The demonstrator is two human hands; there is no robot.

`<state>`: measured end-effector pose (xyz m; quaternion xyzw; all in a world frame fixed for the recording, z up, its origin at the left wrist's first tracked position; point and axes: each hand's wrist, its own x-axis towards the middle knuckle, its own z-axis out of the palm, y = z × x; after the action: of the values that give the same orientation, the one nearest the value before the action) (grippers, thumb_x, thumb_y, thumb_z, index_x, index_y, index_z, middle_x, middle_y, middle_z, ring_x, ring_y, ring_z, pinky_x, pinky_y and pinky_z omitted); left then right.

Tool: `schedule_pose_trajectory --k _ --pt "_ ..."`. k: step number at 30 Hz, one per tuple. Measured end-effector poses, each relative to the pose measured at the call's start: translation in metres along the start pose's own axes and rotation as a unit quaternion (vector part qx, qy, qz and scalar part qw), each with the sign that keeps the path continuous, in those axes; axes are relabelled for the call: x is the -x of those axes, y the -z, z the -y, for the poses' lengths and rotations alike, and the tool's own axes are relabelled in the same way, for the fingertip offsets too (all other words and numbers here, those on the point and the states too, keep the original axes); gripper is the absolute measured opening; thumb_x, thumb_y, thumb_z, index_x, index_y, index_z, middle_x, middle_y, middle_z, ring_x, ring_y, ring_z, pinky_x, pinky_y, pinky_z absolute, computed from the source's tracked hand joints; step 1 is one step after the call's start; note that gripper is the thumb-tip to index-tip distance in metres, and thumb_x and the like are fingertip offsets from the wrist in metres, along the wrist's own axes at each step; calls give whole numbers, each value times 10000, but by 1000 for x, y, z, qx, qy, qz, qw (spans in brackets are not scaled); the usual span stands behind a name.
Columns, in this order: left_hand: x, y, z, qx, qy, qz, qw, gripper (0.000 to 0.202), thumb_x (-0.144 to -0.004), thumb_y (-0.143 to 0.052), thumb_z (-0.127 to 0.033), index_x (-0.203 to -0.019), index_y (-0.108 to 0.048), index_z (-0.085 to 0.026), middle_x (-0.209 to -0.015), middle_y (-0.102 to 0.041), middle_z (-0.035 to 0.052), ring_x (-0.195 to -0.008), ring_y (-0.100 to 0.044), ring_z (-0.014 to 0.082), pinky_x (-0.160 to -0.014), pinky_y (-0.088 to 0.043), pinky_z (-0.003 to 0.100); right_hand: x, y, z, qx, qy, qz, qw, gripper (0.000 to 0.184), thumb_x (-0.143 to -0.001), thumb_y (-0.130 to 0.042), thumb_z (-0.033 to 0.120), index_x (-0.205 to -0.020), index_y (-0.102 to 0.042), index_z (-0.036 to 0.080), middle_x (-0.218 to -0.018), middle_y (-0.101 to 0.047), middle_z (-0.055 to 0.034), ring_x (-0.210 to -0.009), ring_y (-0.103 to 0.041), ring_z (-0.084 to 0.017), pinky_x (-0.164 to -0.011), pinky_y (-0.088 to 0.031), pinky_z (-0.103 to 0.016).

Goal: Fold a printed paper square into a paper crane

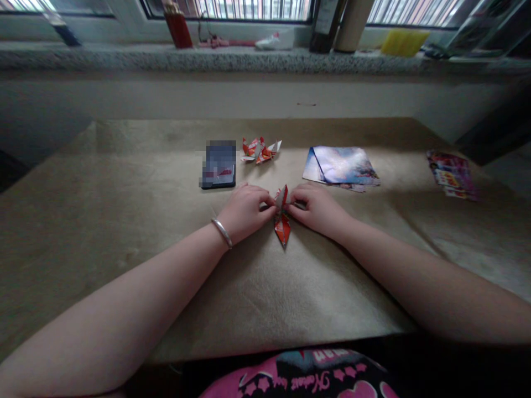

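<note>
Between my hands is a piece of folded red and grey patterned paper (282,226), its pointed ends facing toward and away from me. My left hand (251,207), with a silver bangle at the wrist, pinches the paper's left side. From the right, my right hand (317,207) pinches the opposite side with thumb and fingers. Just beyond, a cluster of folded red and white paper pieces (260,150) rests on the table. How the layers lie under my fingertips is hidden.
A dark phone (220,165) lies beyond my left hand. Glossy printed sheets (344,166) lie beyond my right hand, and colourful printed papers (452,174) are farther right. Bottles and a yellow object (404,42) stand on the stone windowsill (249,61) behind the table (136,215).
</note>
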<state>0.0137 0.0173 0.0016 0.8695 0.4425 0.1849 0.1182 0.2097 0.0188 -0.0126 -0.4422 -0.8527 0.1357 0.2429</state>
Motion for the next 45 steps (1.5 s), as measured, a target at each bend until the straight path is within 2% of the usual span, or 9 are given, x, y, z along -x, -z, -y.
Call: schedule_pose_trajectory --k 8,14,19,21,29,32,35,39,45 --pt "1 0 -1 -17 13 -2 1000 138 -809 -611 -256 -738 -683 -161 -788 -679 39 -821 -591 178 -815 -435 321 -1 -1 1 8 -20 -7 1000 144 -809 -595 266 -692 -628 189 -760 -647 -41 -779 -544 -178 -737 -379 -303" --pt "2 1 3 44 -7 5 999 140 -848 -575 -234 -790 -683 -165 -827 -682 29 -844 -603 159 -802 -451 287 -1 -1 3 7 -13 -10 1000 231 -847 -583 294 -641 -578 190 -703 -613 -29 -738 -526 -171 -708 -369 -301" --pt "1 -2 3 33 66 -13 997 142 -800 -650 -305 -766 -676 -170 -800 -673 21 -761 -589 154 -723 -440 284 -2 -2 0 6 -27 -23 999 197 -811 -625 283 -638 -591 195 -695 -612 -25 -716 -524 -166 -694 -368 -304" --pt "0 -4 2 28 75 -17 997 161 -791 -663 -327 -755 -670 -170 -791 -667 20 -746 -580 152 -707 -433 282 -3 -2 0 8 -36 -27 999 189 -801 -631 284 -636 -598 197 -689 -611 -24 -700 -521 -162 -678 -361 -303" --pt "4 -2 0 20 41 -26 999 126 -808 -646 -286 -757 -645 -170 -714 -620 -7 -682 -547 124 -629 -396 234 -4 0 7 45 -68 -33 996 192 -774 -650 308 -624 -611 195 -703 -637 -27 -703 -535 -168 -674 -345 -312" --pt "7 1 0 7 27 -11 1000 134 -832 -610 -298 -790 -660 -182 -692 -619 -14 -640 -538 117 -591 -376 226 -4 -1 6 42 -67 -34 996 193 -771 -653 300 -616 -609 193 -693 -629 -25 -690 -531 -164 -671 -347 -310" --pt "9 2 1 15 25 0 1000 134 -834 -602 -297 -835 -672 -183 -757 -658 0 -687 -574 124 -626 -400 228 -4 -3 2 34 -60 -35 997 197 -779 -642 307 -622 -603 195 -672 -607 -18 -666 -512 -154 -653 -341 -301" --pt "7 1 3 22 47 -5 999 148 -814 -636 -323 -819 -671 -179 -792 -677 8 -721 -596 134 -670 -427 243 -4 -5 -3 18 -40 -32 999 171 -805 -626 310 -673 -618 202 -679 -595 -12 -665 -496 -148 -651 -333 -295" --pt "7 0 2 11 73 -19 997 176 -775 -687 -347 -822 -646 -183 -751 -661 -7 -675 -582 129 -611 -407 235 -6 -6 -3 22 -24 -32 999 188 -836 -608 306 -683 -613 197 -694 -590 -20 -694 -497 -161 -677 -339 -304"
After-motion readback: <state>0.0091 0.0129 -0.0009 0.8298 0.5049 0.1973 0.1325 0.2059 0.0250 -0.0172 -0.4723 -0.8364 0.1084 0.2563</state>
